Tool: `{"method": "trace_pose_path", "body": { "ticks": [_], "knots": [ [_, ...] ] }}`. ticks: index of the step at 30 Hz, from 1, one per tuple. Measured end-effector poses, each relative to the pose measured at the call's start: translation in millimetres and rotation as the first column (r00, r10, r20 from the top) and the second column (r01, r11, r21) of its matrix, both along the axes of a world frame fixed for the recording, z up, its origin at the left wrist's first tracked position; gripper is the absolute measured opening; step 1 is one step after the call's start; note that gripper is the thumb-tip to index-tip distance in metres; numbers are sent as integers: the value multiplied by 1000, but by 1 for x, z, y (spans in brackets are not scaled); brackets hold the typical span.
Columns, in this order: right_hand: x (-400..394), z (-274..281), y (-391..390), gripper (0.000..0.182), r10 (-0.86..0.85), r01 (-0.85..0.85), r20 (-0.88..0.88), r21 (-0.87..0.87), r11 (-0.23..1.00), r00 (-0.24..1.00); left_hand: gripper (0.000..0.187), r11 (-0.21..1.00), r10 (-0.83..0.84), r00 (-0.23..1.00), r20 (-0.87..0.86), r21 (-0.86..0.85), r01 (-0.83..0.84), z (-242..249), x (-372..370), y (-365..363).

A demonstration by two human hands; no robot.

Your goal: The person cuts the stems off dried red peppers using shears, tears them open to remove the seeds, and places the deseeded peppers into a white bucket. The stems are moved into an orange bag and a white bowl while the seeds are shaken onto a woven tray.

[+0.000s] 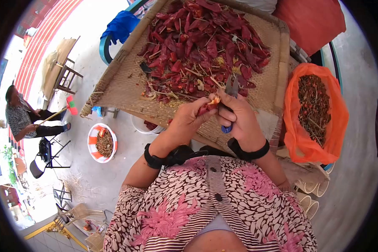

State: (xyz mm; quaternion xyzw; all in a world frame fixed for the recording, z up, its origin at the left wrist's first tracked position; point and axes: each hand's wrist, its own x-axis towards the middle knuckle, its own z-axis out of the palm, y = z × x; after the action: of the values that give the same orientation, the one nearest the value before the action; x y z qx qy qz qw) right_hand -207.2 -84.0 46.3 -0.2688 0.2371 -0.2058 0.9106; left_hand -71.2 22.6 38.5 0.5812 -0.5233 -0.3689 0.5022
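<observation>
My left hand [188,116] is closed around a dried red chili pepper [206,108], whose torn end shows pale orange. Scissors [232,87] sit in my right hand [240,118], blades pointing away from me and a blue handle loop below the fingers. The right thumb and fingers come right up to the pepper's torn end. Both hands are over the near edge of a woven tray [117,86]. On that tray lies a large heap of dried red chili peppers [189,46], with loose stems and yellow seeds scattered along its near side.
To the right stands an orange plastic bag [290,126] filled with stems and scraps. An orange-and-white basket [91,140] of stems is on the floor at left. Under the tray's edge is a white bucket [140,126]. A person [23,115] holds a broom [71,105] farther left.
</observation>
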Motion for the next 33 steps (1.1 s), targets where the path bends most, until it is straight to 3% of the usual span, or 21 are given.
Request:
{"method": "trace_pose_path", "body": {
  "ticks": [3, 5, 6, 7, 9, 10, 13, 15, 17, 19, 22, 23, 24, 25, 27, 29, 31, 33],
  "knots": [
    [-7, 2, -2, 15, -9, 9, 5, 25, 1000, 1000, 17, 1000, 7, 996, -90, 23, -5, 0, -8, -1],
    [-13, 13, 3, 14, -139, 59, -162, -422, 905, 977, 15, 998, 33, 998, 60, 51, -36, -2, -13, -3],
    [-15, 16, 6, 13, -228, 48, -214, -621, 782, 950, 14, 997, 44, 990, 137, 60, -53, -4, -14, -4],
    [-18, 14, 8, 12, -309, 101, -114, -792, 603, 944, 14, 995, 54, 976, 213, 66, -70, -5, -15, -5],
    [-23, 12, 12, 12, -391, 191, 124, -972, 136, 912, 15, 963, -33, 827, 562, 240, -125, -10, -14, -4],
    [-30, 21, 11, 10, -389, 220, 154, -967, 129, 908, 16, 936, -101, 709, 698, 308, -170, -11, -14, -4],
    [-63, 45, -2, 10, -537, 30, -62, -987, 160, 841, 17, 967, -57, 827, 559, 238, -94, -9, -18, 5],
    [-92, 56, -19, 16, -811, -202, -94, -979, -30, 577, 17, 990, 65, 937, 343, 98, -105, -19, -15, 8],
    [-120, 63, -39, 19, -923, -312, -37, -946, -92, 383, 17, 988, 131, 975, 178, 51, -142, -30, -5, 11],
    [-156, 47, -65, 21, -989, -542, -49, -839, -36, 141, 18, 979, 173, 980, 98, 91, -182, -39, 11, 16],
    [-169, 34, -73, 23, -1000, -690, -25, -724, 29, -16, 21, 974, 224, 974, -28, 29, -223, -33, 20, 23],
    [-160, 33, -75, 24, -995, -591, -64, -807, 3, 82, 22, 969, 246, 967, -64, -19, -248, -34, 23, 23],
    [-141, 33, -71, 25, -979, -481, -97, -877, -2, 181, 19, 968, 250, 943, -220, 74, -239, -32, 25, 25],
    [-122, 30, -66, 26, -952, -365, -124, -931, 14, 281, 18, 976, 216, 954, -209, 83, -202, -35, 29, 26],
    [-74, 16, -67, 26, -875, -590, -397, -789, 170, 279, 15, 986, 147, 972, -182, 106, -130, -42, 38, 29],
    [-41, -33, -101, 27, -806, -688, -443, -723, 63, 392, 13, 994, 74, 983, -168, 92, -59, -40, 42, 35],
    [-6, -50, -112, 28, -825, -805, -525, -572, 158, 210, 14, 996, 22, 988, -153, 83, -10, -40, 46, 39],
    [7, -67, -121, 30, -870, -817, -475, -549, 175, 133, 15, 995, -10, 990, -140, 96, 23, -44, 49, 47]
  ]
}}
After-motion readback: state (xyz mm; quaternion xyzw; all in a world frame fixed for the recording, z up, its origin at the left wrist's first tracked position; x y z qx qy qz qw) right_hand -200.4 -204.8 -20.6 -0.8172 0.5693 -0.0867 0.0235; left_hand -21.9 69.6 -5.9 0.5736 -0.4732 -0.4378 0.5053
